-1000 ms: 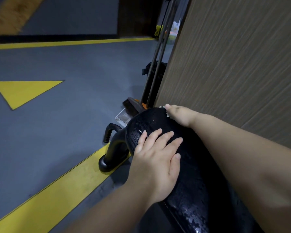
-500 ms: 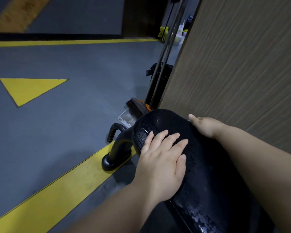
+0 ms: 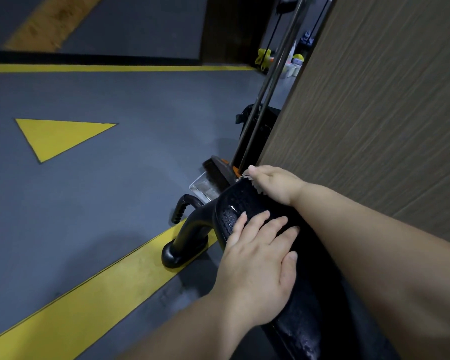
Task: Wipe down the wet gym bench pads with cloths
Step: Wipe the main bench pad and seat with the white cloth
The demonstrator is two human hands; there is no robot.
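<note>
A: Largest items?
B: Grey floor (image 3: 115,203) with yellow lines; wood-grain wall panel (image 3: 374,113) on the right.
A: Bench?
B: Black bench pad (image 3: 304,320), beaded with water, running from lower right to centre, just beside the panel.
A: Hands?
B: Left hand (image 3: 260,266), fingers spread flat on the pad's left edge. Right hand (image 3: 276,183), curled at the pad's far end, gripping a pale cloth (image 3: 245,175), mostly hidden beneath it.
</note>
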